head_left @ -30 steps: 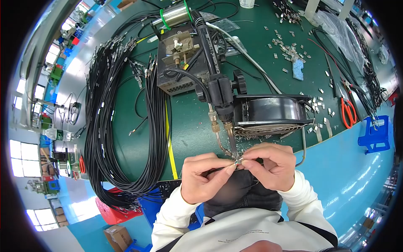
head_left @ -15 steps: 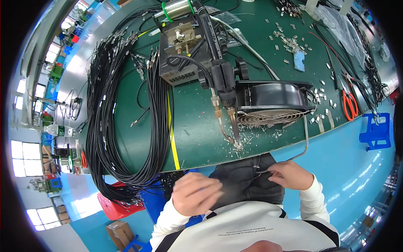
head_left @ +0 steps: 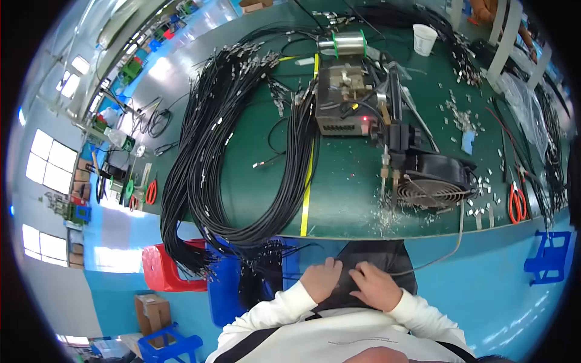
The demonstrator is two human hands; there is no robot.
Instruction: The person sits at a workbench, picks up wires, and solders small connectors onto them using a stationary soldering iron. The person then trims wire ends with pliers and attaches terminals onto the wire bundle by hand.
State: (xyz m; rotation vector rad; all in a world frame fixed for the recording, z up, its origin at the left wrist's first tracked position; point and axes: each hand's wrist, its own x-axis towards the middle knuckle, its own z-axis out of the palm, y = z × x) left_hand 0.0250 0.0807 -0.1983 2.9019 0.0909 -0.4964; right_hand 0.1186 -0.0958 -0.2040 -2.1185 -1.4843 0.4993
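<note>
Both hands hover over the dark-clad lap (head_left: 387,257), below the table's front edge. My left hand (head_left: 322,281) has its fingers curled in; whatever they hold, if anything, is hidden. A thin dark line runs toward it from the black cables (head_left: 261,275) in the blue bin (head_left: 223,296). A short gap away, my right hand (head_left: 376,288) points inward, thumb and fingers apart, with no object visible between them. A grey cord (head_left: 433,266) hangs from the fan (head_left: 433,190) and passes behind the right hand. Above stands a soldering iron in its holder (head_left: 396,142).
A long bundle of black cables (head_left: 196,163) loops over the table's front edge. Beyond are a soldering machine (head_left: 344,100), a solder spool (head_left: 350,45) and a white cup (head_left: 425,39). Red-handled pliers (head_left: 517,204) and loose metal pieces (head_left: 463,118) lie right; a red stool (head_left: 158,266) stands left.
The view has shifted, so the table things appear farther right. My hands have come closer together over the lap. The right thumb and fingers, close together before, now look apart.
</note>
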